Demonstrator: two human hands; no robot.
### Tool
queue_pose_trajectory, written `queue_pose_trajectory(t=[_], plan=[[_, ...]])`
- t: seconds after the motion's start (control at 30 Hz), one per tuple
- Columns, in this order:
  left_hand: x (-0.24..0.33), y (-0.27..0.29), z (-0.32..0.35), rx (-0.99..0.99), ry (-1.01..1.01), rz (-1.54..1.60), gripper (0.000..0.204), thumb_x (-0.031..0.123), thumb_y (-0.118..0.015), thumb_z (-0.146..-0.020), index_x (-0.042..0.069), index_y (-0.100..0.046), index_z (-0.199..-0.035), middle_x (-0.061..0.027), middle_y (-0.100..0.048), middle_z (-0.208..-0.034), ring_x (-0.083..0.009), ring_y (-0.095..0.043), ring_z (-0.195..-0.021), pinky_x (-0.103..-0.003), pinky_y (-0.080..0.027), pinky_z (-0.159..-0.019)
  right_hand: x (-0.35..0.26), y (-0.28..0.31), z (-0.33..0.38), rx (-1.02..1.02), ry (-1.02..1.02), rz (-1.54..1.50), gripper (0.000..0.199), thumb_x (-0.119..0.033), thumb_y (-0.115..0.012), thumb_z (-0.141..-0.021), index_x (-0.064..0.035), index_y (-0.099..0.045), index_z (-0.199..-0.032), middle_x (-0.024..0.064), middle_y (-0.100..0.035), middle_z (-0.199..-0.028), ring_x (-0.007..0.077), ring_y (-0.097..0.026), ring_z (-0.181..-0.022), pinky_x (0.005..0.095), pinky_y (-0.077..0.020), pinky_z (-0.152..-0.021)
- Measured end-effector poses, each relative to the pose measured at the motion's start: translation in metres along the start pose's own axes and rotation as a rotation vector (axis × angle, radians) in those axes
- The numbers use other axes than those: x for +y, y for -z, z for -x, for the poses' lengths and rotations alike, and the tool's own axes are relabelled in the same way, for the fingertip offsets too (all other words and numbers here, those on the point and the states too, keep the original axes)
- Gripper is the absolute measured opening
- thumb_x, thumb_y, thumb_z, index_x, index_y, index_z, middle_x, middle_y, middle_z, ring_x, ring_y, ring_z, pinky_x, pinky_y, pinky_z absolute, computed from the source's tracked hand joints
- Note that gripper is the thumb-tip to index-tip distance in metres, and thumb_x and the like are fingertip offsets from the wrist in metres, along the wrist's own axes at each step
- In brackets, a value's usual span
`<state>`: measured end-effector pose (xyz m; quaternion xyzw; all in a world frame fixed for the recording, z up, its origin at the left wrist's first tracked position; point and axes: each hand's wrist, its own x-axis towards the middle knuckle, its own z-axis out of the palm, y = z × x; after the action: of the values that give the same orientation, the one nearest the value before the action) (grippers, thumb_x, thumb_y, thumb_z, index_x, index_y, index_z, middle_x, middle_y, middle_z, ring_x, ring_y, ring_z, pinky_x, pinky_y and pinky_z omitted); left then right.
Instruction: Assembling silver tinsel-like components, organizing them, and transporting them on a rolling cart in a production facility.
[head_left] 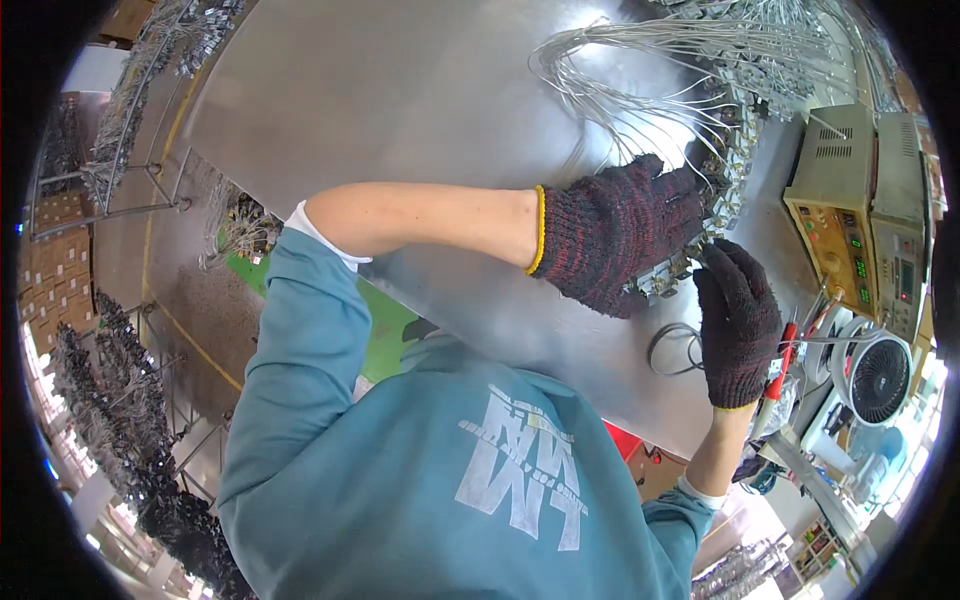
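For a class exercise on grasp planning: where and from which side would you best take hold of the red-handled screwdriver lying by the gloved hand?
Probably grip the red-handled screwdriver around its handle, coming from above: the handle is its thickest exposed part. The right hand in a dark knit glove is next to it on its left, and the small round fan crowds its right.

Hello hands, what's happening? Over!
Left hand in dark knit glove pressing small metal wired parts. Right hand gloved, pinching them. Loose grey wires crowd close behind.
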<state>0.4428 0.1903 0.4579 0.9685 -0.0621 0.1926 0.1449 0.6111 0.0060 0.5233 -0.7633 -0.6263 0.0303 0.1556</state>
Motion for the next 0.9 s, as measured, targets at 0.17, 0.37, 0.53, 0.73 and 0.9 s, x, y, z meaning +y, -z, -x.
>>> queue_pose_trajectory(t=[0.17,0.37,0.53,0.73,0.9], plan=[[0.0,-0.001,-0.001,0.022,0.005,0.039,0.09,0.057,-0.075,-0.077,-0.01,-0.062,-0.134,-0.032,-0.06,-0.138,-0.0421,-0.059,-0.122,-0.055,-0.047,-0.096,-0.013,0.002,0.008,0.041,-0.045,0.035,0.03,-0.004,-0.08,-0.092,-0.0079,-0.078,-0.122,0.0152,-0.076,-0.126,0.0319,-0.076,-0.111,0.0393,-0.0598,-0.093],[0.002,0.002,-0.004,-0.082,0.037,0.055,0.094,0.047,-0.078,-0.076,-0.01,-0.051,-0.146,-0.0282,-0.053,-0.147,-0.0455,-0.048,-0.139,-0.058,-0.045,-0.105,-0.016,-0.005,0.024,0.055,-0.149,-0.173,0.029,-0.002,-0.079,-0.092,-0.0049,-0.077,-0.121,0.0159,-0.076,-0.122,0.0316,-0.076,-0.11,0.038,-0.0601,-0.095],[-0.003,0.005,-0.003,-0.067,0.058,0.13,0.094,0.046,-0.078,-0.075,-0.009,-0.05,-0.146,-0.028,-0.052,-0.148,-0.0457,-0.048,-0.139,-0.056,-0.045,-0.105,-0.021,-0.002,0.009,-0.082,0.097,0.167,0.029,-0.002,-0.08,-0.091,-0.0047,-0.077,-0.12,0.0164,-0.076,-0.123,0.031,-0.076,-0.109,0.0381,-0.0606,-0.092],[-0.001,0.0,-0.002,-0.049,0.042,0.036,0.095,0.048,-0.079,-0.074,-0.008,-0.052,-0.146,-0.0274,-0.052,-0.149,-0.045,-0.048,-0.14,-0.056,-0.045,-0.105,-0.016,-0.006,0.015,0.054,-0.067,-0.191,0.028,-0.003,-0.08,-0.091,-0.0078,-0.078,-0.118,0.0143,-0.078,-0.119,0.0316,-0.077,-0.105,0.0387,-0.0609,-0.09],[-0.004,-0.002,0.0,0.072,-0.005,0.01,0.082,0.052,-0.072,-0.079,-0.011,-0.064,-0.131,-0.0329,-0.059,-0.139,-0.0442,-0.057,-0.123,-0.053,-0.047,-0.095,-0.027,-0.004,0.009,0.013,0.052,0.158,0.025,-0.008,-0.082,-0.09,-0.0096,-0.08,-0.115,0.0131,-0.078,-0.117,0.033,-0.079,-0.097,0.0395,-0.0627,-0.083]])
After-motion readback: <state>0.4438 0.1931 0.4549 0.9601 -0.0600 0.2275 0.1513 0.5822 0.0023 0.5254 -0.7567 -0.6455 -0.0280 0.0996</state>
